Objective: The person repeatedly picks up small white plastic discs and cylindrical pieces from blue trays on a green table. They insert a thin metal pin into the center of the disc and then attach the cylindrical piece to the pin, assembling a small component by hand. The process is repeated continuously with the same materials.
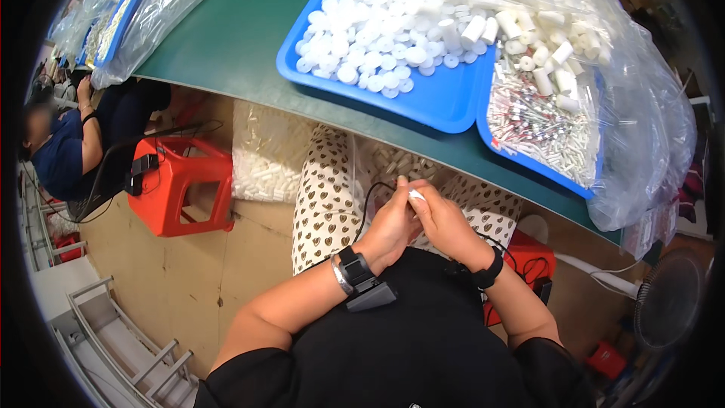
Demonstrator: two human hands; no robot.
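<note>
While fingers (425,213) pinch, bag (648,109) overlaps tray (532,165).

Out on the left, there's a co-worker (64,155) in dark blue, seated! Closer in, a red stool (151,202) stands on the tan floor (166,287), a black device (141,174) at its side. Down in the lower left corner, a metal frame (113,341). Swing right: a round fan (666,298), and a red box (606,360) sits low beneath it!
</note>
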